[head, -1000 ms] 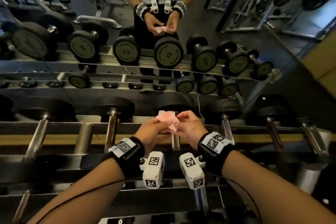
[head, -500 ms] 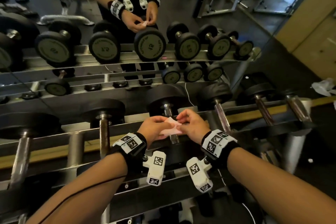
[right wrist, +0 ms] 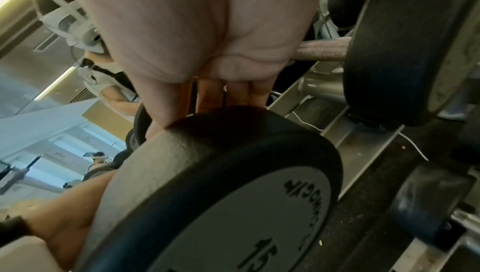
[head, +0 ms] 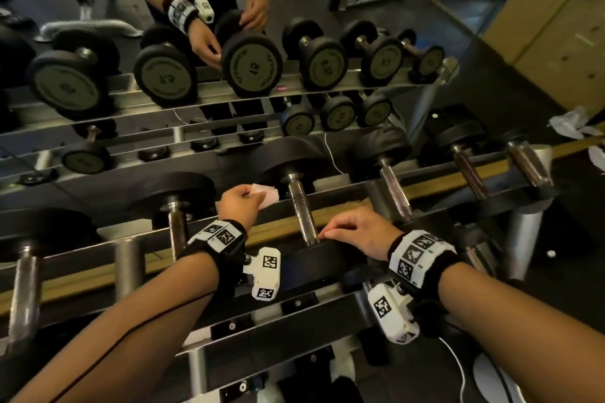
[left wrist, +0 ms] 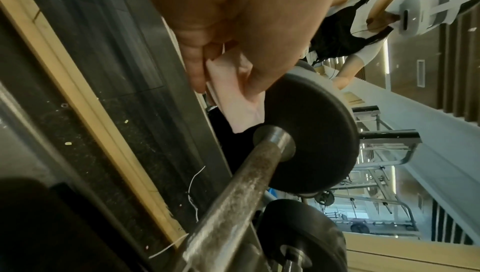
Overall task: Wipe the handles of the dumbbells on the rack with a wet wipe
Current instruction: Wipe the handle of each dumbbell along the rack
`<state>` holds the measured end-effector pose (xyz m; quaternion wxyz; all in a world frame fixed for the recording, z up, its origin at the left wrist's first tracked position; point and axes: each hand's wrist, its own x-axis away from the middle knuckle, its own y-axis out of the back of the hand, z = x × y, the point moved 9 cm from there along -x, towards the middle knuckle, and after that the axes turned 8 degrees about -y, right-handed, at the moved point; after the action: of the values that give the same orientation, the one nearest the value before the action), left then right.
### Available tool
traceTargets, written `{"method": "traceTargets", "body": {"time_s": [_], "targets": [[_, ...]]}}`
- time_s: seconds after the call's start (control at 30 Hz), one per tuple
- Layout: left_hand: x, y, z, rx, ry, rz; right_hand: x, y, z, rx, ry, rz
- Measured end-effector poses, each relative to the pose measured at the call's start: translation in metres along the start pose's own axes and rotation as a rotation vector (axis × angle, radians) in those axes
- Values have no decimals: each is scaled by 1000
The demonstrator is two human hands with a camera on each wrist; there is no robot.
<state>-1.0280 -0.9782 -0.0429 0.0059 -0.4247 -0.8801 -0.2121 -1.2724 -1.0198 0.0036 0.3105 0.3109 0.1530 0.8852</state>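
Note:
A folded pink wet wipe is pinched in my left hand, held just left of the far end of a steel dumbbell handle. In the left wrist view the wipe hangs between thumb and fingers, apart from the handle and close to the far black head. My right hand lies over this dumbbell's near head, fingers curled over its inner edge. That head is marked 15 in the right wrist view, where the fingertips are hidden behind it.
More dumbbells lie side by side on the steel rack, with handles to the left and right. A mirror behind reflects the rack and me. Crumpled white paper lies at the far right. A white cable runs below.
My hands have come apart. The right hand let go of the wipe and dropped onto the dumbbell's near head. The left hand kept the wipe and moved left of the handle.

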Motion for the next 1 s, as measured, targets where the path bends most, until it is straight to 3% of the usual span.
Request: {"method": "traceTargets", "body": {"time_s": [0.23, 0.4, 0.63, 0.87, 1.0], "targets": [[6, -23, -3, 160, -26, 57, 16, -11, -17, -244, -42, 140], [18, -43, -1, 210, -29, 249, 15, -13, -18, -315, -28, 135], [36, -48, 9, 235, -12, 300, 17, -13, -22, -380, 2, 107], [44, -51, 14, 242, 79, 455, 19, -18, -22, -539, 15, 92], [24, -34, 17, 314, 138, 311, 21, -17, -20, -539, 23, 57]]}}
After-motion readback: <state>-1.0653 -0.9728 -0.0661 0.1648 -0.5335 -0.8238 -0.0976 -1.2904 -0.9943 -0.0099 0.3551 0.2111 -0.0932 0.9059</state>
